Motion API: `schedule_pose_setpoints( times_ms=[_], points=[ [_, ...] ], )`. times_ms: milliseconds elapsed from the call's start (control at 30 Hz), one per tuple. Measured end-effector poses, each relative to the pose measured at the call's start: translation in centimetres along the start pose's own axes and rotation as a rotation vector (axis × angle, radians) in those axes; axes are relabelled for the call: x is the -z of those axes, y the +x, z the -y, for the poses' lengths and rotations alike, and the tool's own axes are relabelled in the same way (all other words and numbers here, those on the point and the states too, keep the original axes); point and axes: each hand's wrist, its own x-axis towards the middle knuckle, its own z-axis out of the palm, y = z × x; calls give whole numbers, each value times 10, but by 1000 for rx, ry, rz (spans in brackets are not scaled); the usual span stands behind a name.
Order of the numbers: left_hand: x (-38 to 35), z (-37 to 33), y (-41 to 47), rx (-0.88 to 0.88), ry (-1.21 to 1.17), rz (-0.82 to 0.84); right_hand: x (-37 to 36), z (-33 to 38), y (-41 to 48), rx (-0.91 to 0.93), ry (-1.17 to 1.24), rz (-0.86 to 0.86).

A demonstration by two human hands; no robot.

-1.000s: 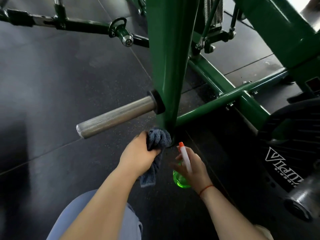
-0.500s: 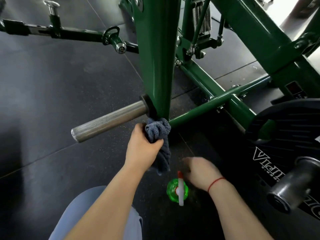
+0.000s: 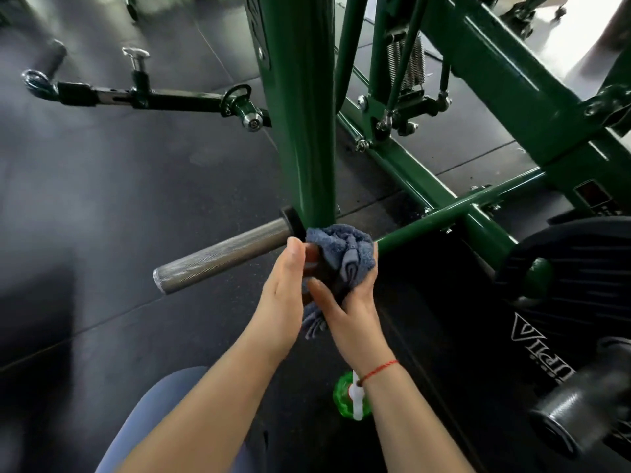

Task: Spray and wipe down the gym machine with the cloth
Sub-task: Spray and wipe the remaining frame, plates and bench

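Observation:
The green gym machine's upright post (image 3: 300, 131) rises in the middle of the view. A bunched blue-grey cloth (image 3: 345, 250) is held just below the post's lower end, beside the black collar of the knurled steel peg (image 3: 222, 257). My left hand (image 3: 286, 295) grips the cloth from the left with its thumb up. From the right, my right hand (image 3: 351, 302) cups the same cloth, fingers wrapped under it. The green spray bottle (image 3: 351, 397) with a white nozzle stands on the floor under my right wrist, touched by neither hand.
Green frame bars (image 3: 444, 213) run right and back from the post. A black weight plate (image 3: 573, 274) and a dark sleeve end (image 3: 573, 414) sit at the right. A black adjustable arm (image 3: 153, 97) crosses the upper left. Dark rubber floor (image 3: 119, 199) spreads left. My knee (image 3: 153, 421) shows below.
My right hand set the spray bottle on the floor, let go of it, and rose to join the left hand on the cloth. The cloth moved up the post's base.

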Motion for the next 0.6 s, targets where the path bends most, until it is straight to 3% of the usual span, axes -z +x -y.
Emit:
schedule_pose_setpoints(
  times_ms=[133,233,300,433,500,600],
  points=[
    [18,-30,6,-105,106,-156,-16,-5,13,50,90,-140],
    [44,-47,24,-306,497,-342,-15,1,17,58,290,-285],
    [58,-56,42,-341,778,-380,-13,18,21,105,365,-358],
    [64,-51,74,-197,1286,-155,-12,54,36,171,431,-326],
    [60,-46,78,-162,1365,-65,-14,56,38,142,412,-335],
    [52,-41,81,-194,1365,-70,-17,37,34,48,320,-333]
  ],
)
